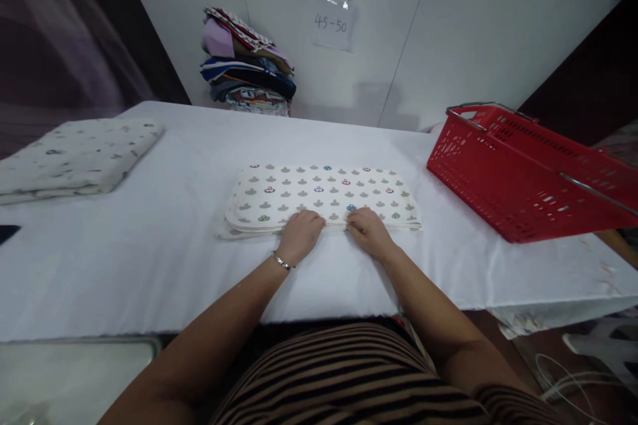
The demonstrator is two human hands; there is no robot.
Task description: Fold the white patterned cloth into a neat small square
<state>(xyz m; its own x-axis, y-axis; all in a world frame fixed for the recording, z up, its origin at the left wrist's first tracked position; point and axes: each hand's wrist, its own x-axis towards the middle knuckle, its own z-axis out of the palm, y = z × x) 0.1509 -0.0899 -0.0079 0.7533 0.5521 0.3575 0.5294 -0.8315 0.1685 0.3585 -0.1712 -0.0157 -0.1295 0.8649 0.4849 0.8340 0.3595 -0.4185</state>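
Observation:
A white cloth (309, 192), folded into a long flat rectangle, lies in front of me. Small grey mushroom-like shapes are printed on it, with a few in red, blue, purple and green. My left hand (302, 234), with a bracelet at the wrist, grips the near folded edge just left of its middle. A short way to the right, my right hand (369, 232) has its fingers curled over the same edge. Thumbs and fingertips are partly hidden at the fold. Cloth layers show along the near edge, and the lower layer sticks out at the left corner.
The white-covered table (164, 265) carries a red shopping basket (528, 172) with metal handles at the right. Another folded printed cloth (80, 153) lies at the left. A stack of folded fabrics (249, 66) stands against the back wall, near taped paper signs (333, 26).

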